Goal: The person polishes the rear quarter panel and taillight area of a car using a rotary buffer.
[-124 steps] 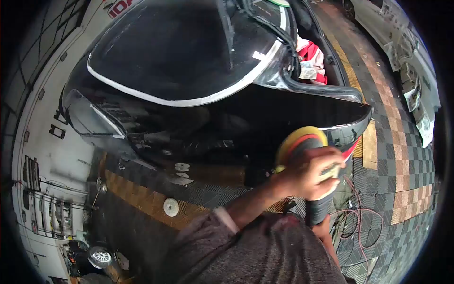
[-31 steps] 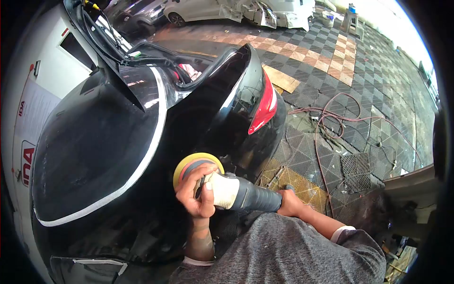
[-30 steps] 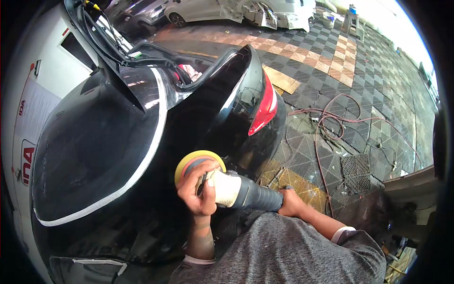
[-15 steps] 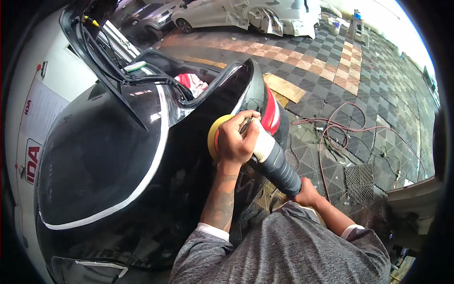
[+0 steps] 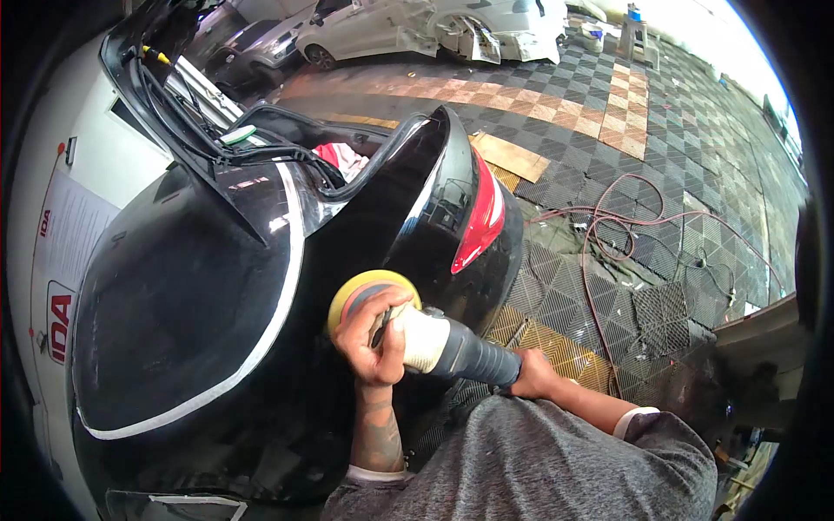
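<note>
A car polisher [image 5: 476,354] with a yellow foam pad [image 5: 352,293] lies against the glossy black rear side panel [image 5: 365,221] of a car. My left hand [image 5: 372,339] is closed round the polisher's head, just behind the pad. At the back end of the dark ribbed handle, my right hand [image 5: 534,373] is wrapped round the grip. The pad's face is turned to the panel, so the contact itself is hidden. Above the polisher is the red tail light [image 5: 483,224]. White masking tape [image 5: 252,363] borders the dark side window [image 5: 178,286].
The open boot holds a red and white cloth [image 5: 343,161]. A green-edged pad [image 5: 237,135] sits by its black seal. Red hose [image 5: 599,227] coils across the tiled floor [image 5: 565,286] at right, near a cardboard piece [image 5: 511,156]. A white car [image 5: 373,30] stands behind.
Both hands have brought the polisher down and to the left across the black panel, away from the tail light. The tail light now shows more fully. The view has shifted slightly.
</note>
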The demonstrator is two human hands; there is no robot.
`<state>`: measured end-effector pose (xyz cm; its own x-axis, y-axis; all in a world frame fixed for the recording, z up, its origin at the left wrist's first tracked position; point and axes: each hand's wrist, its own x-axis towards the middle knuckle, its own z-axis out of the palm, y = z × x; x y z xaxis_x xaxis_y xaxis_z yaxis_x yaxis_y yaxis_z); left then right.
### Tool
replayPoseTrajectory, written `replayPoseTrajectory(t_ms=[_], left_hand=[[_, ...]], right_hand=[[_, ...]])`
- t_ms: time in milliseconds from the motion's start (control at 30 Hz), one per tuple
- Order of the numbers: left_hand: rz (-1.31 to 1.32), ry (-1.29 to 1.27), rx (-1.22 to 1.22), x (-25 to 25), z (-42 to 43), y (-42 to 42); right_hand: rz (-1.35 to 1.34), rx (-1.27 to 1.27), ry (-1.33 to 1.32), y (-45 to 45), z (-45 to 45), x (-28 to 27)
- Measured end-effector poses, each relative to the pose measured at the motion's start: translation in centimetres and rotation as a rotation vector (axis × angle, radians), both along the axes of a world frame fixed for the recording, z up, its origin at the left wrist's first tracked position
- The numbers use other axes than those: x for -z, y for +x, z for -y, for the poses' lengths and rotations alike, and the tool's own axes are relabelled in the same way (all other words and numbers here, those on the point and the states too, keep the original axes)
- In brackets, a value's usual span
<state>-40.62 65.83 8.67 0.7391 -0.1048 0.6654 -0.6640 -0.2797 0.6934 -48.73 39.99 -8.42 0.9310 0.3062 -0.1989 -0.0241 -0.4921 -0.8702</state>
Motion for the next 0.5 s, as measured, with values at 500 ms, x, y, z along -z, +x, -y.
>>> replayPoseTrajectory(t_ms=[500], left_hand=[[-0.092,0.025,0.133,-0.3,7.3,9.9]], right_hand=[[0.046,0.134,0.068,4.8,4.9,3.3]])
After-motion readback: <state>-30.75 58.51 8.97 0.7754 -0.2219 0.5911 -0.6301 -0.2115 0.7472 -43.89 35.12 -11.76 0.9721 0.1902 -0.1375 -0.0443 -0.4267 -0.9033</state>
